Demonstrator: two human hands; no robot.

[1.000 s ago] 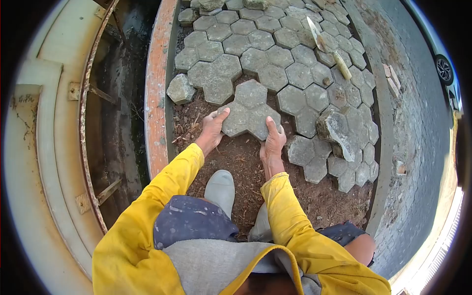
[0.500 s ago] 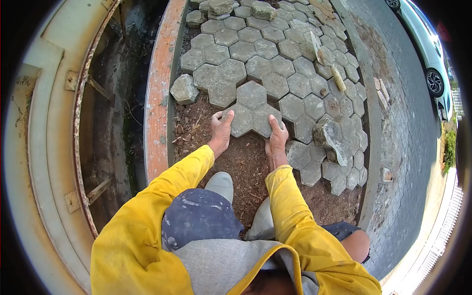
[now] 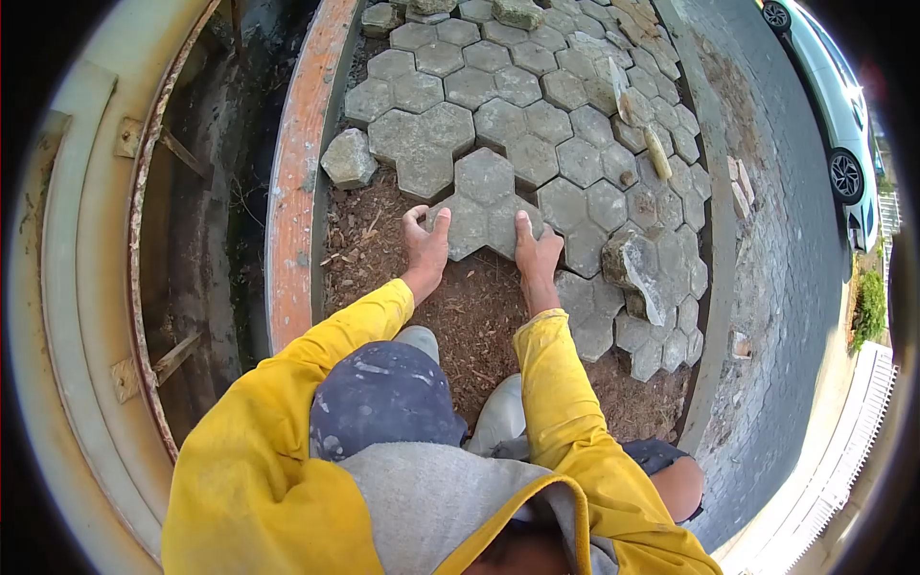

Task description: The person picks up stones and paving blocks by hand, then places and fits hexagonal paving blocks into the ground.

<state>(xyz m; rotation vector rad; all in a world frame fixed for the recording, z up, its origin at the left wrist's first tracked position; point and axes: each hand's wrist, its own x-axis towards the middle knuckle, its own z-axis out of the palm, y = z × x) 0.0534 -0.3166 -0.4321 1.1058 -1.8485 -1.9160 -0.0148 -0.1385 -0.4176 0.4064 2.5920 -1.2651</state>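
Between my two hands is a grey concrete paver (image 3: 483, 203) shaped like three joined hexagons. My left hand (image 3: 425, 251) grips its left lobe, thumb on the top edge and fingers bent at the side. My right hand (image 3: 539, 257) grips the right lobe in the same way, its fingertips partly hidden. One lobe points forward into a notch between laid pavers (image 3: 422, 144), with dark gaps along its sides. Whether its underside rests fully on the soil (image 3: 460, 321) cannot be seen.
A loose stone block (image 3: 350, 159) lies by the orange-topped curb (image 3: 295, 192) at left. Broken concrete (image 3: 634, 268) and a trowel (image 3: 657, 151) rest on the pavers. My boots (image 3: 500, 414) stand on the soil. A car (image 3: 832, 105) is on the road at right.
The view has shifted slightly. The paver stays in the same notch, and my fingers have moved from beneath it towards its side edges, showing more.
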